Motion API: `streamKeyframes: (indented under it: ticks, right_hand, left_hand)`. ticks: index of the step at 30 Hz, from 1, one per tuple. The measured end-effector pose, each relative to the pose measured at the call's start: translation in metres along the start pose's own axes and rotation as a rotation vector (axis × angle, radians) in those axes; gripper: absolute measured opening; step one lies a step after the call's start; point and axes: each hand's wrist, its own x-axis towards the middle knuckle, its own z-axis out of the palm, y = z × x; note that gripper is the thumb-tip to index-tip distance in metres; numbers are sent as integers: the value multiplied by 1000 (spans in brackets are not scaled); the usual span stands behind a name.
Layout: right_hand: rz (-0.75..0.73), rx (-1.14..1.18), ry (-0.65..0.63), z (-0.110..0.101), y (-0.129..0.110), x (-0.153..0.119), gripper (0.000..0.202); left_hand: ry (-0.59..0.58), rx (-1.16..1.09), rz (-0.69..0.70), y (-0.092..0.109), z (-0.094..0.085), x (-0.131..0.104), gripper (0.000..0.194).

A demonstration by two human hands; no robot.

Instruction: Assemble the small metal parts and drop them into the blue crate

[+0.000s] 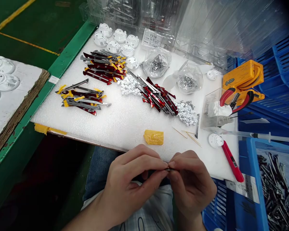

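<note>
My left hand [137,179] and my right hand [191,183] meet low in the middle, over my lap at the front edge of the foam-topped table. Between both sets of fingertips a small thin dark piece [169,169] is pinched. Fingers cover most of it, so its kind is hidden. Just beyond lies a yellow tape-covered block [154,137] on the white foam. Several thin wooden sticks [194,139] and a single grey metal strip [197,126] rest to its right. A pile of red and silver strips [156,96] lies farther back, beside small white parts [186,113].
Strips with yellow tape [83,98] lie at left, with white round pieces [113,46] behind. Two clear bags [189,80] hold small metal parts. At right are red-handled pliers [236,101], an orange tape dispenser [243,77], a red-handled tool [233,162] and a blue bin [252,179].
</note>
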Motion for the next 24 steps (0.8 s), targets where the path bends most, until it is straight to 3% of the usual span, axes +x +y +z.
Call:
streamKeyframes:
  ticks: [11,24]
  right_hand:
    - [13,3,75,-5,2,6,11]
    - [-64,-51,-24,-2,5,4,22]
  left_hand:
    - [23,-13,18,-1,-1,-1,13]
    - [13,86,83,-4,-1,3,14]
